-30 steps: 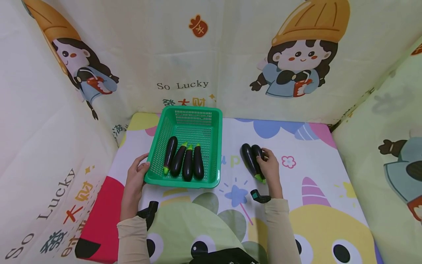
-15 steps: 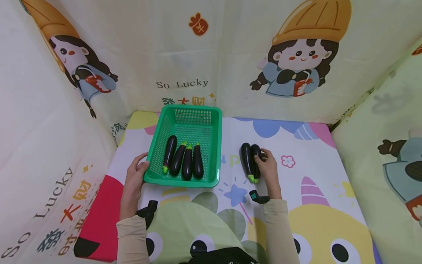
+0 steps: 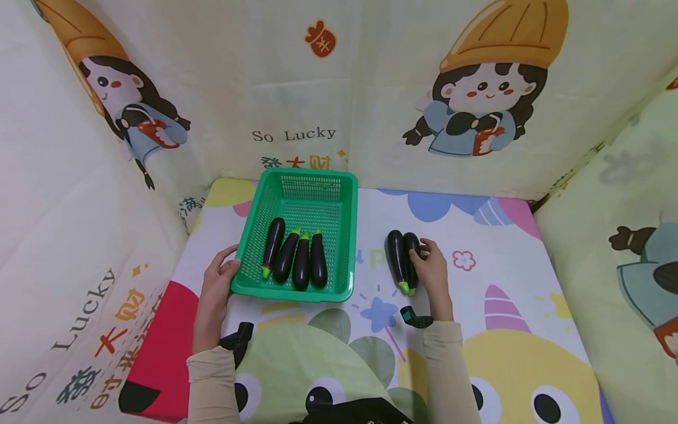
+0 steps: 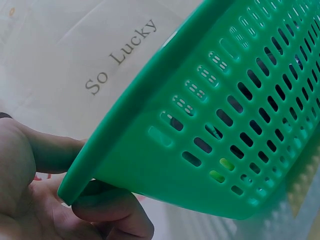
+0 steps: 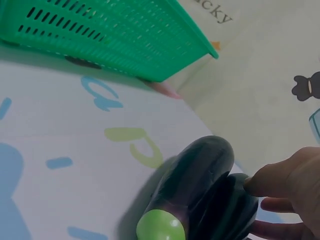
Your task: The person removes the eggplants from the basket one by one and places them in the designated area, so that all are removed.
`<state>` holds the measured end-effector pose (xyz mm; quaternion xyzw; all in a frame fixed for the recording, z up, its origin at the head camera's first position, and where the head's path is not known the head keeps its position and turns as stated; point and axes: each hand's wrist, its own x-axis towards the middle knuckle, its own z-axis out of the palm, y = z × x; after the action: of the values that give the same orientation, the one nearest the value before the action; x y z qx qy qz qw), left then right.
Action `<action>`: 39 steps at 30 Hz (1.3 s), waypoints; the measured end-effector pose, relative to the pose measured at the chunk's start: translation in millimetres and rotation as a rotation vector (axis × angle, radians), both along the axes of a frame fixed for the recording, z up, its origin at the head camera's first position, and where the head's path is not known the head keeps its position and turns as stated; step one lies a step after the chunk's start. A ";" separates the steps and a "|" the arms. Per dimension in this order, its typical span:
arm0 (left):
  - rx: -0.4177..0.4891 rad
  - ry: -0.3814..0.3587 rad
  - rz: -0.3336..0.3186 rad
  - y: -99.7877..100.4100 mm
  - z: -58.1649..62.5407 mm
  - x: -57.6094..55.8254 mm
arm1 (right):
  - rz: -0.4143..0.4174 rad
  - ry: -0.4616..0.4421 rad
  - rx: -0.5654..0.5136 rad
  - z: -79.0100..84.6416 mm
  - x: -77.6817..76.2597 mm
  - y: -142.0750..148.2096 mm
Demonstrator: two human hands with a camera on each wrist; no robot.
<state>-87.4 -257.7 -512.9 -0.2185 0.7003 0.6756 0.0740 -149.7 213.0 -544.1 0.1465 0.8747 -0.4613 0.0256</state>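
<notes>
Green slotted plastic basket (image 3: 291,295) near far-left corner of table (image 3: 371,212), four glossy eggplants (image 3: 302,265) inside; left hand (image 3: 213,288) clamped on rim (image 4: 120,110), fingers (image 4: 112,207) underneath visible only in left wrist view. Right hand (image 3: 432,268) clamps oblong eggplant (image 3: 410,247) between basket and right edge.

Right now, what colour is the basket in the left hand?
The basket is green all over; the head view shows it best.

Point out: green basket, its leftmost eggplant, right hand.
Green basket (image 3: 312,211): head view, bare floor.
Leftmost eggplant (image 3: 273,244): head view, middle of dark body.
Right hand (image 3: 434,274): head view, middle of hand.
</notes>
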 end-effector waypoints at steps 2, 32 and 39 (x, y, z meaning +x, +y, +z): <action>-0.005 0.000 -0.004 0.2 0.2 -0.2 | -0.001 0.008 0.019 1.9 0.4 0.4; 0.005 0.001 -0.012 -0.7 4.4 0.1 | 0.186 0.111 -0.042 50.2 16.0 -45.7; 0.019 -0.022 -0.012 -2.1 2.8 0.4 | 0.257 0.159 -0.081 63.4 16.5 -62.9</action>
<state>-87.0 -259.8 -510.1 -0.2210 0.6942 0.6794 0.0877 -133.2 150.1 -480.7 -0.0048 0.8662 -0.4993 0.0211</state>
